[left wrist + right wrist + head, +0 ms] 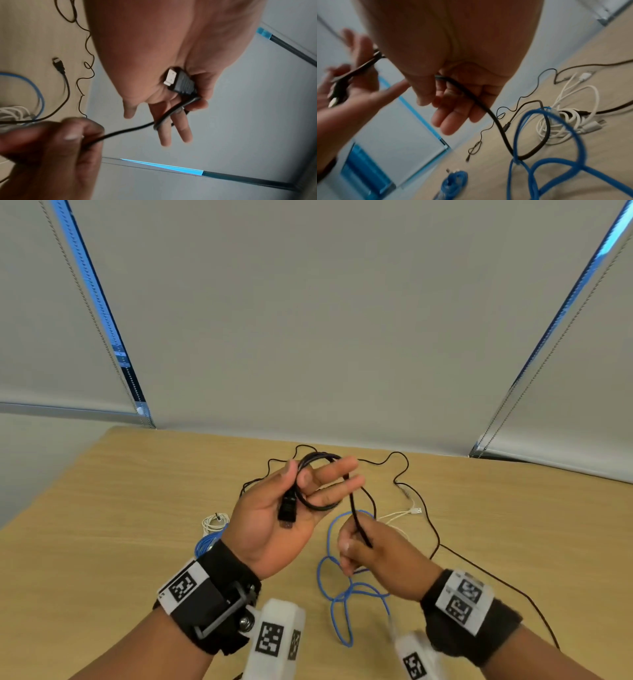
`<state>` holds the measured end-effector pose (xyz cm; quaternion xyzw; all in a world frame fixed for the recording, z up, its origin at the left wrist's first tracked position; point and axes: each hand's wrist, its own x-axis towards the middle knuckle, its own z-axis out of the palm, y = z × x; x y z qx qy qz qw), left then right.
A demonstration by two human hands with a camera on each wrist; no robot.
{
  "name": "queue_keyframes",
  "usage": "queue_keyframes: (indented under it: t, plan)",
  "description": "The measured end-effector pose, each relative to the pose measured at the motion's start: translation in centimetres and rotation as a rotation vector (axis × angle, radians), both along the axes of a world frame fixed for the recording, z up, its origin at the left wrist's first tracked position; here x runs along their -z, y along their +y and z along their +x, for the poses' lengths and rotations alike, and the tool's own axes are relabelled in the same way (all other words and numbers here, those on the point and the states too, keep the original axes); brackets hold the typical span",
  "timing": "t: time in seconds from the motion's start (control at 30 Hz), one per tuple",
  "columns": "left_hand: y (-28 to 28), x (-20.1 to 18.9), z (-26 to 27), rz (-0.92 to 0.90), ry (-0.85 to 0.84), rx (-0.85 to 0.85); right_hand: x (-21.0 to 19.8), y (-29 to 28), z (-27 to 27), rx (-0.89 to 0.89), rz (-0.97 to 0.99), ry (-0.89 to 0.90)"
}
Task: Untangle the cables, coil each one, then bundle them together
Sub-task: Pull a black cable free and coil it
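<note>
My left hand (274,522) is raised palm up over the table, fingers stretched out. A few loops of thick black cable (317,460) lie round its fingers, the thumb presses them, and the plug (287,510) (178,79) rests in the palm. From the loops the cable runs down to my right hand (380,556), which pinches the strand (130,129) (488,112) between thumb and fingers. Below the hands a loose blue cable (337,604) (556,165) lies in loops on the table.
On the wooden table (102,508) a coiled blue cable (205,544) and a coiled white cable (214,522) lie left of my left wrist. A loose white cable (400,515) and a thin black wire (400,455) sprawl behind the hands. Window blinds stand beyond the far edge.
</note>
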<state>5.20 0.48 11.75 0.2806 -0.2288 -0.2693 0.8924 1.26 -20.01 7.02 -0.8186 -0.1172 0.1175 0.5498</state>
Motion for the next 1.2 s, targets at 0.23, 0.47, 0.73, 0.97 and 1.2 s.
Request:
queue_keyframes:
  t: [0.23, 0.47, 0.73, 0.97, 1.2]
  plan:
    - [-0.4, 1.9, 2.4, 0.73, -0.306, -0.542, -1.1, 2.4, -1.2, -0.038, -0.387, -0.259]
    - [-1.1, 3.2, 1.3, 0.994, -0.488, -0.403, -6.8, 0.9, 1.1, 0.179, -0.339, -0.499]
    - [-0.7, 1.5, 0.4, 0.666, -0.353, -0.109, -6.6, -0.7, 2.3, -0.023, -0.126, -0.356]
    - [-0.1, 0.2, 0.4, 0.393, -0.106, -0.113, -6.5, -1.4, 3.6, 0.059, -0.017, -0.281]
    - [-0.4, -1.9, 1.1, 0.073, -0.064, -0.082, -1.2, -1.9, 2.9, 0.051, 0.272, -0.028]
